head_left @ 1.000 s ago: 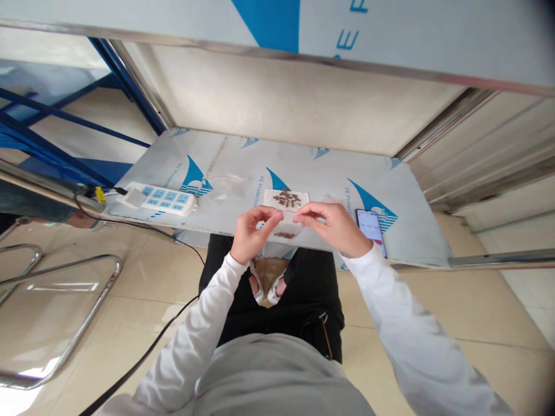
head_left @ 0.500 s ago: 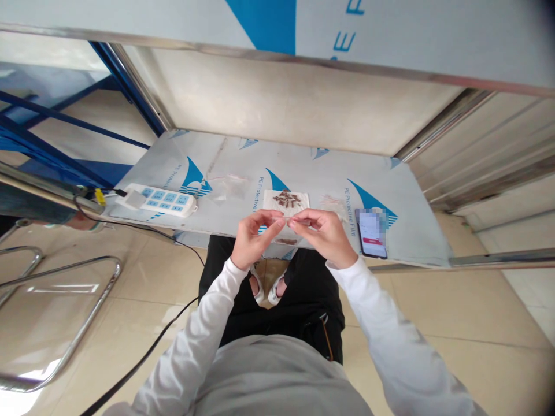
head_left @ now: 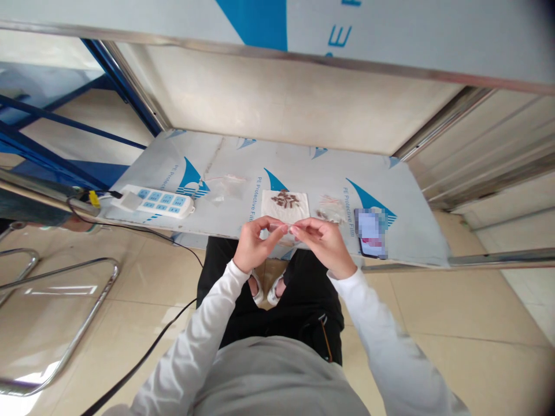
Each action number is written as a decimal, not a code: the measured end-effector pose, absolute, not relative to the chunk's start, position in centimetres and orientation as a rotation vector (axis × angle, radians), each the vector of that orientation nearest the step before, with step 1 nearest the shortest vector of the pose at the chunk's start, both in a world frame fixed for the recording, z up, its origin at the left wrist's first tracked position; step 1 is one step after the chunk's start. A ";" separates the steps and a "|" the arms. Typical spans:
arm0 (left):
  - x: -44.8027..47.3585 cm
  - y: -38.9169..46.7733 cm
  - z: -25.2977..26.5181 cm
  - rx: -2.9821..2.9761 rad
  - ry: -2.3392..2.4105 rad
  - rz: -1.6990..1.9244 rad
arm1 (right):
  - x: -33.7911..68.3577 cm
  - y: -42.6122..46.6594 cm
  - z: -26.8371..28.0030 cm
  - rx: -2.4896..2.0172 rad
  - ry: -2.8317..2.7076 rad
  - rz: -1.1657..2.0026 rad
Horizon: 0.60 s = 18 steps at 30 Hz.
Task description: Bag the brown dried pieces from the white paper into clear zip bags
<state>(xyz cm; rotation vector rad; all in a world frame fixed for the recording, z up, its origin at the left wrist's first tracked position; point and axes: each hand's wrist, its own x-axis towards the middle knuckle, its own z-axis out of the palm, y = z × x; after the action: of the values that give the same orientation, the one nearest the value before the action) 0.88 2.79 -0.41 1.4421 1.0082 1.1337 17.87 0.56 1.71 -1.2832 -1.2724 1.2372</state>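
Observation:
Over the table's front edge, my left hand (head_left: 255,244) and my right hand (head_left: 326,242) meet, both closed with thumbs and forefingers pinching. Between them is a small clear plastic bag (head_left: 285,238), mostly covered by my fingers; its contents are too blurred to tell. Just beyond my fingertips, a pile of small brown pieces (head_left: 288,199) lies on a white square sheet (head_left: 302,213). To the right of that sheet sit some clear bags with reddish edges (head_left: 331,209), near my right hand.
More clear plastic bags (head_left: 228,188) lie left of the sheet. A white power strip (head_left: 156,201) with a black cable is at the table's left end. A phone (head_left: 370,234) rests near the front edge on the right. An upper shelf (head_left: 390,34) overhangs the far side.
My fingertips have drawn closer together around the clear bag, and the brown contents that showed beneath them are now less visible. The phone's screen picture differs. The view has shifted slightly.

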 end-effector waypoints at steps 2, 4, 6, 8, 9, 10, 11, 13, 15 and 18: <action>1.1 2.6 -0.6 1.472 1.032 1.149 | 18.0 0.2 1.5 -1.300 -1.199 1.284; 1.3 2.5 -0.8 1.457 1.018 1.132 | 18.2 -0.1 1.1 -1.319 -1.167 1.273; 1.5 2.5 -0.9 1.419 0.982 1.090 | 18.3 -0.4 0.9 -1.331 -1.200 1.221; 1.7 2.5 -1.0 1.404 0.941 1.045 | 18.4 -0.6 0.7 -1.335 -1.246 1.178; 1.7 2.6 -1.0 1.412 0.930 1.027 | 18.4 -0.7 0.7 -1.332 -1.251 1.178; 1.8 2.7 -1.0 1.425 0.930 1.016 | 18.4 -0.8 0.7 -1.328 -1.239 1.197; 1.8 2.7 -1.0 1.438 0.937 1.011 | 18.4 -0.9 0.7 -1.327 -1.208 1.228; 1.9 2.6 -1.1 1.456 0.974 1.019 | 18.3 -1.1 0.5 -1.338 -1.122 1.295; 1.9 2.5 -1.4 1.461 1.015 1.026 | 18.3 -1.4 0.2 -1.361 -1.064 1.302; 1.9 2.1 -1.9 1.401 1.028 1.018 | 18.4 -1.7 -0.3 -1.371 -1.089 1.234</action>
<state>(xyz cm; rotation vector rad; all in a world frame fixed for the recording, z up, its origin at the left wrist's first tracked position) 1.91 2.13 -1.89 1.4007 1.0284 1.0181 18.43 -1.66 -0.34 -1.3706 -1.0888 1.2341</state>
